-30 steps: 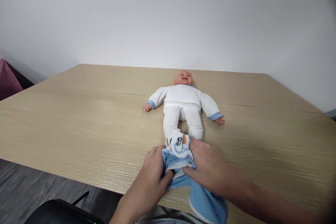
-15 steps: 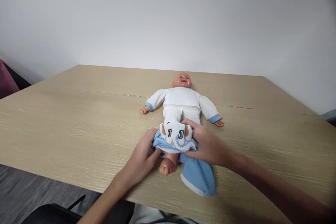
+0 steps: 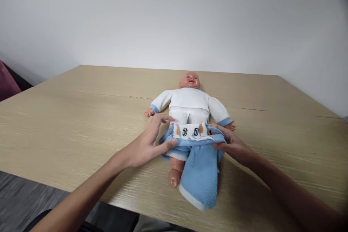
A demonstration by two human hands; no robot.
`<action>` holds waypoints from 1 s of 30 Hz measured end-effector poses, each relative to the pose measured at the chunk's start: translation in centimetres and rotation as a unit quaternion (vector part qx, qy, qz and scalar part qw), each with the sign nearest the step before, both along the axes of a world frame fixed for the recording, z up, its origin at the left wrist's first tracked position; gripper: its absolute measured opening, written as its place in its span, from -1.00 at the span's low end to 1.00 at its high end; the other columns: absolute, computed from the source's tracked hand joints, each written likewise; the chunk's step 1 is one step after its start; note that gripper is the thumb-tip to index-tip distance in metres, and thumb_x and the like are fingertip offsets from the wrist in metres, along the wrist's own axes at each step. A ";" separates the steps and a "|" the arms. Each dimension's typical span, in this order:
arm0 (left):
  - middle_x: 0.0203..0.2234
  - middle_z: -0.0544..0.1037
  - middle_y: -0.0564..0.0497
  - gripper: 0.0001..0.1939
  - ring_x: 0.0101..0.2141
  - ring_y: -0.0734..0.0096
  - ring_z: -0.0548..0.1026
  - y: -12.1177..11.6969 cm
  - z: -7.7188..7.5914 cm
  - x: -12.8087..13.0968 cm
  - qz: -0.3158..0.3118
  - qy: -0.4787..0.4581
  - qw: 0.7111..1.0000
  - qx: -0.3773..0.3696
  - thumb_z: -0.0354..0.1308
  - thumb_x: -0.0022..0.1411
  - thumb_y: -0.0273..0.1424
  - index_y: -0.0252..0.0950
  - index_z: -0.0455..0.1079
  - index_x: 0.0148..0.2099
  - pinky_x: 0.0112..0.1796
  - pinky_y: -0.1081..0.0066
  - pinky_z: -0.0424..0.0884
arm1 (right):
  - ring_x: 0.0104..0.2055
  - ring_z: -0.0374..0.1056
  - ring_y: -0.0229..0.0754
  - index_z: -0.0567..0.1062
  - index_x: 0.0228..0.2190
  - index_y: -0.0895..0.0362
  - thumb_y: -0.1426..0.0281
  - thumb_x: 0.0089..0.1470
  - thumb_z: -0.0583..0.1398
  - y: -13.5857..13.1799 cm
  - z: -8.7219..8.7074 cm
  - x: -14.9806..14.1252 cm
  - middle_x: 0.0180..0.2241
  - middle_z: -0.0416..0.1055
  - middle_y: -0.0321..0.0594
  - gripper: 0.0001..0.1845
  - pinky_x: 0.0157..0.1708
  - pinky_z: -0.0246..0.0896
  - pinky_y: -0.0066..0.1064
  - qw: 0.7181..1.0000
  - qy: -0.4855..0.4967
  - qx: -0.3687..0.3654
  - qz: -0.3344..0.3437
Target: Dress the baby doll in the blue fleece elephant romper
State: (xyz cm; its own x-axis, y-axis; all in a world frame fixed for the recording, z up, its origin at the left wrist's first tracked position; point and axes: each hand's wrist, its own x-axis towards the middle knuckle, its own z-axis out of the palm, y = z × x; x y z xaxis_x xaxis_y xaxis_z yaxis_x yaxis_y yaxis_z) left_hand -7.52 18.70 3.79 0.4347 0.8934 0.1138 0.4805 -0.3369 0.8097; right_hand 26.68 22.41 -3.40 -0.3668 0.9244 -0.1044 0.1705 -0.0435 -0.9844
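A baby doll lies on its back, head away from me, in a white long-sleeved top and white bottoms. Light-blue fleecy overalls with a white embroidered animal face are bunched around its legs. One bare foot sticks out of a leg opening; the other leg's end is hidden inside the blue cloth. My left hand is at the left of the waistband, thumb lying on the cloth, forefinger stretched out and apart from it. On the right, my right hand pinches the waistband edge and strap between thumb and fingers.
The doll rests on a light wood-grain table with thin seams across it. A white partition rises along the back and right. Dark floor shows at lower left, and something maroon at the left edge.
The overalls' top has opened out, and the animal face has folded partly down. My right hand has moved right with the cloth edge. My left hand's fingers have spread, and the hanging leg has shifted left.
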 end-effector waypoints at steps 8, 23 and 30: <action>-0.33 0.59 0.04 -0.65 -0.23 0.16 0.54 7.2 3.7 5.4 -0.287 0.125 0.949 -0.031 0.35 0.35 -0.02 -0.18 0.59 -0.07 -0.14 0.29 0.43 | -0.02 0.55 0.08 0.65 0.04 0.04 0.06 0.00 0.53 -1.3 1.0 -0.5 -0.05 0.63 -0.14 -0.39 -0.05 0.48 -0.23 0.995 0.051 -0.064 0.061; -0.15 0.63 0.05 -0.68 -0.11 0.25 0.57 12.4 -0.3 8.4 -0.440 -0.011 0.859 -0.262 0.45 0.27 -0.22 -0.26 0.57 -0.03 -0.06 0.40 0.48 | -0.19 0.49 -0.16 0.70 0.01 0.06 0.08 0.15 0.49 -1.5 2.4 1.7 -0.18 0.61 -0.22 -0.52 -0.17 0.42 -0.43 0.980 0.092 -0.107 0.144; -0.14 0.69 0.04 -0.69 -0.06 0.29 0.60 12.5 -1.0 8.7 -0.521 -0.099 0.796 -0.293 0.50 0.23 -0.31 -0.30 0.63 -0.02 0.05 0.44 0.51 | -0.05 0.56 -0.09 0.67 0.11 -0.08 0.02 0.19 0.46 -1.4 2.4 1.6 -0.04 0.66 -0.20 -0.49 0.02 0.42 -0.32 0.983 0.117 -0.121 0.068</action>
State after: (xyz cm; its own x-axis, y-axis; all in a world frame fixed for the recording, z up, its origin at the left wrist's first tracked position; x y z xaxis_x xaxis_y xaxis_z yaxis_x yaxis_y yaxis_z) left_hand 1.14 31.17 2.78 0.9994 -0.0145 -0.0302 0.0302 -0.0057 0.9995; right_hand 28.28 21.03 -1.00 -0.5259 0.8233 -0.2134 -0.0386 -0.2737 -0.9610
